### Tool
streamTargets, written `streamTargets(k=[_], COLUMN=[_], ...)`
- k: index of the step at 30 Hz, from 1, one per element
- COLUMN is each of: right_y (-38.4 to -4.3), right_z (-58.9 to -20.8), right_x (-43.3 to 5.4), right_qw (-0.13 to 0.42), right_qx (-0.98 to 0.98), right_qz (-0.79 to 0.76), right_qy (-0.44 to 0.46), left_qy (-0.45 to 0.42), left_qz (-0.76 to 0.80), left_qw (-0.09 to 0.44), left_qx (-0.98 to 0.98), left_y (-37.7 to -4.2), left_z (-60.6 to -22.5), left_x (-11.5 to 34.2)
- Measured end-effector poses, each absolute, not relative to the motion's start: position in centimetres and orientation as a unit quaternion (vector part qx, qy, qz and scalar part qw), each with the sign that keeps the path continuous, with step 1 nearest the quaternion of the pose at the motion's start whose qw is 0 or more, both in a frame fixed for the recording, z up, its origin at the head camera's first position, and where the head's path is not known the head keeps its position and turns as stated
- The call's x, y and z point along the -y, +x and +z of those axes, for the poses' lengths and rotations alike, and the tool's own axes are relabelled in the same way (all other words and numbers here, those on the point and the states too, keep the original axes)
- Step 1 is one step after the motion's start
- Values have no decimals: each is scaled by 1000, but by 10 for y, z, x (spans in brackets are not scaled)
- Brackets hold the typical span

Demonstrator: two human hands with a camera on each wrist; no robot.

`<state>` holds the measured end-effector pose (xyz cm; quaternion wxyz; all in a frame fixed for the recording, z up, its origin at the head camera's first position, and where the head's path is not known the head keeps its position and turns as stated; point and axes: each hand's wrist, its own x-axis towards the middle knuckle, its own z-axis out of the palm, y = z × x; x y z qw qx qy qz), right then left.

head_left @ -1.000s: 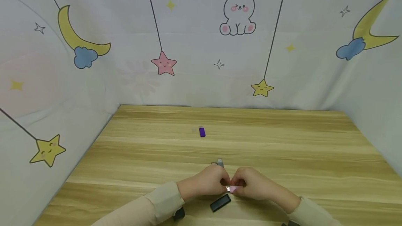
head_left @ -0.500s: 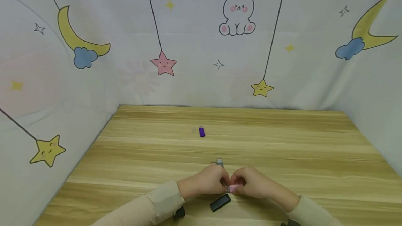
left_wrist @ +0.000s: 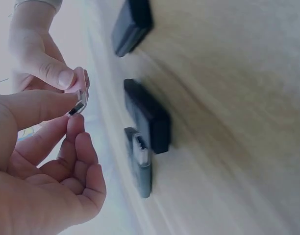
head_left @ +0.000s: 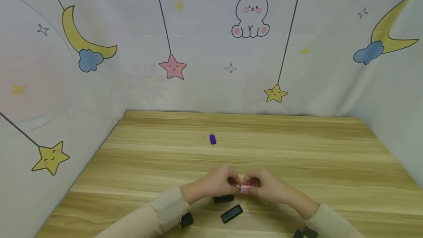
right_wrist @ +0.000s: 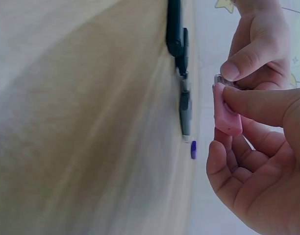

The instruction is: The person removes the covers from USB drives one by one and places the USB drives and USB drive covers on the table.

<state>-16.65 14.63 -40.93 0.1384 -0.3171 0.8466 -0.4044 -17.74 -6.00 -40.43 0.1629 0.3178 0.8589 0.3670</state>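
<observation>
Between my hands is a pink USB flash drive (head_left: 245,189), raised off the tabletop in both wrist views. My right hand (head_left: 269,190) pinches its pink body between thumb and fingers. With thumb and forefinger, my left hand (head_left: 216,183) pinches the connector end, where a clear cap (left_wrist: 81,100) shows around the metal. Under the left hand lies a black flash drive (head_left: 223,198), partly covered in the head view. A grey flash drive (left_wrist: 140,164) with a bare metal connector lies beside it, almost wholly hidden from the head camera.
Another black flash drive (head_left: 232,213) lies nearer the front of the wooden table (head_left: 314,150). Farther back is a purple flash drive (head_left: 212,139), with a small translucent piece (head_left: 203,136) to its left. A patterned white cloth (head_left: 211,98) surrounds the table's back and sides.
Both hands have risen slightly and moved away from the front with the pink flash drive. The black flash drive under the left hand has come into view; the grey one is now mostly covered.
</observation>
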Motion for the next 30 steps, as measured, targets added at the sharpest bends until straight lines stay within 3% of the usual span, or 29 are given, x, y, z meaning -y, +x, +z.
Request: streamTargets(k=[14, 30], right_y=[-164, -154], right_z=[-395, -406], right_x=[-142, -135], right_qw=[98, 54], right_qx=[-851, -834], right_qz=[-389, -397], right_qy=[-338, -379], left_qy=[308, 289], left_qz=[436, 469], left_qw=[168, 181], left_qx=[-829, -814], left_y=[-173, -160], left_z=[-397, -400], left_x=[69, 75])
